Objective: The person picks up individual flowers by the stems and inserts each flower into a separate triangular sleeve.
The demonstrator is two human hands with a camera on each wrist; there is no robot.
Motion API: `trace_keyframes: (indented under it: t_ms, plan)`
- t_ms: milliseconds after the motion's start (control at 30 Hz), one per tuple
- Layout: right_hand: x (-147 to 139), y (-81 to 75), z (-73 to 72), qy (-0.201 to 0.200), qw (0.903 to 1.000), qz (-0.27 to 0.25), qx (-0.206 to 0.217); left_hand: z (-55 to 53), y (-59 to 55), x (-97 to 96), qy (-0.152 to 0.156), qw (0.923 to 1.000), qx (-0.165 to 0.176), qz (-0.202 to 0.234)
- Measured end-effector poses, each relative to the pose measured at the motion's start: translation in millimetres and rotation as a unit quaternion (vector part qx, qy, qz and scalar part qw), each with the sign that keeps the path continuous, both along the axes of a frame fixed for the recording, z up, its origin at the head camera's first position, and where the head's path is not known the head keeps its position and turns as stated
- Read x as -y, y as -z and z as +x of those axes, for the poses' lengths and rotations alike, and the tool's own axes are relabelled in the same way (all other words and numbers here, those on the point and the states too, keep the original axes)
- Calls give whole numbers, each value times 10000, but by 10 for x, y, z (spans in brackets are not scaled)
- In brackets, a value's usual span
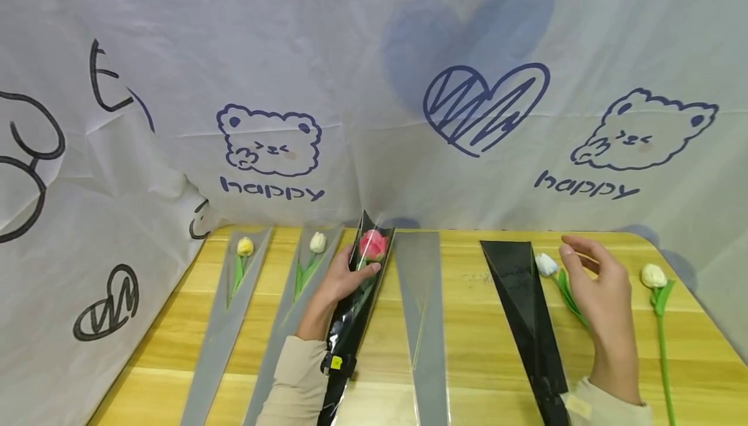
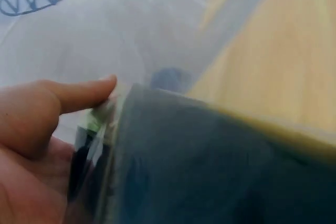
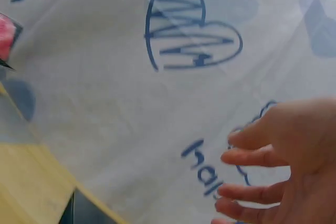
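In the head view my left hand (image 1: 343,278) grips a long black flower sleeve (image 1: 363,289), its thumb across the clear front. A pink flower (image 1: 373,245) shows at the sleeve's mouth. The left wrist view has the left hand (image 2: 37,124) around the crinkled edge of this dark wrapper (image 2: 173,156). My right hand (image 1: 602,293) is held up over the table's right side with loosely bent fingers and nothing in them. It partly covers the green stem of a pale blue tulip (image 1: 546,264). To its left lies a flat black sleeve (image 1: 520,296).
Two grey sleeves, one with a yellow tulip (image 1: 245,247), one with a white tulip (image 1: 318,242), lie at the left. A flat grey sleeve (image 1: 422,283) lies mid-table. Another white tulip (image 1: 654,276) lies far right. A printed white cloth (image 1: 374,88) hangs behind the wooden table (image 1: 467,348).
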State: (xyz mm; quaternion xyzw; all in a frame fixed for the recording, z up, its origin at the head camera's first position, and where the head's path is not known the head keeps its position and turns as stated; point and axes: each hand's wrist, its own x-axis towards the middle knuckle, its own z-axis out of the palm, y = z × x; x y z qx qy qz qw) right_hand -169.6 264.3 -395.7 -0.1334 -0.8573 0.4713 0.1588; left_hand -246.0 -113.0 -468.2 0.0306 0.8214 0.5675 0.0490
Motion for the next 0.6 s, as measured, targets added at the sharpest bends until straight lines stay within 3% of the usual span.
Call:
trace_keyframes:
  t_ms: [100, 233, 367, 500, 600]
  plan:
    - [-135, 114, -8, -72, 9976, 487, 491, -15, 64, 9, -163, 9992, 126, -334]
    - [-356, 277, 2, -261, 9837, 1072, 1422, -20, 55, 11, -425, 9931, 185, -1077]
    - [-557, 389, 27, -573, 9714, 899, 2121, 19, -19, 0, -776, 9788, 94, -1894]
    - [-656, 430, 18, -687, 9670, 876, 2291, 99, -154, -62, -1009, 9572, -453, -2673]
    - [-699, 433, 5, -716, 9660, 919, 2310, 166, -266, -163, -848, 9472, -889, -2961]
